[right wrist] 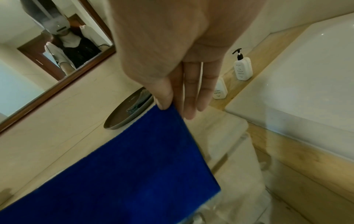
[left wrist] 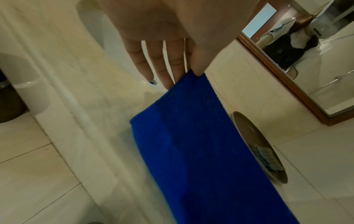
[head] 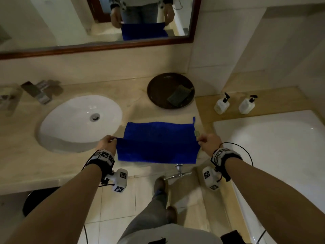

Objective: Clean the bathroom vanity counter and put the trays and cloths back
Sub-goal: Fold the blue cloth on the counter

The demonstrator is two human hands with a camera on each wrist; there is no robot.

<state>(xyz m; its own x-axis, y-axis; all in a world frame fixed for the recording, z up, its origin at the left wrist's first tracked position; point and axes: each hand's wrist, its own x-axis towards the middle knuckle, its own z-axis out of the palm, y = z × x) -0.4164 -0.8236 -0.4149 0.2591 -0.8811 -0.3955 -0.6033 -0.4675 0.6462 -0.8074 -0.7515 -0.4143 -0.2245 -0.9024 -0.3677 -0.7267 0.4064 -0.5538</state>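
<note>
A blue cloth is stretched flat over the beige counter's front edge, right of the sink. My left hand pinches its near left corner between thumb and forefinger, as the left wrist view shows on the blue cloth. My right hand pinches the near right corner of the blue cloth the same way. The cloth's far half lies on the counter and the near half is lifted. A round dark tray with a folded grey-green cloth stands behind it by the wall.
A white oval sink lies to the left with a chrome tap behind it. Two pump bottles stand on a wooden ledge at the right, beside a white bathtub. A framed mirror hangs above.
</note>
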